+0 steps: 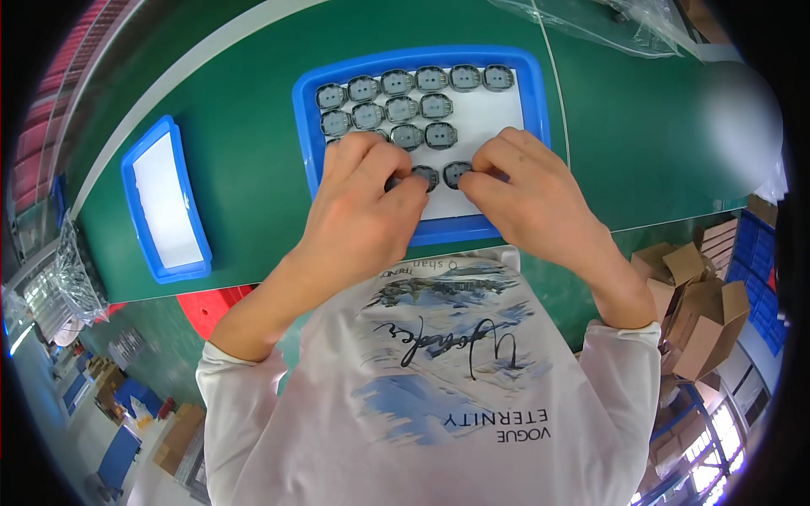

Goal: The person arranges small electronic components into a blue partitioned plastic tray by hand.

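Rows of small grey rounded plastic housings, shaped like watch cases, lie on the white bottom of a blue tray (540, 101). My left hand (359, 202) is over the tray's near left part, fingers curled into a pinch. At its thumb tip is one grey housing (428, 177), partly hidden by the hand. My right hand (527, 190), also closed, has thumb and fingertips at the edge of another grey housing (456, 174). These two housings are close together with a small gap between them. My left hand hides several housings in the nearer rows.
A smaller blue tray (204, 268) with a white bottom stands to the left on the green table (253, 169). Clear plastic bags (607, 25) lie at the far right. Below the table's edge are a red stool (207, 312) and open cardboard boxes (700, 312).
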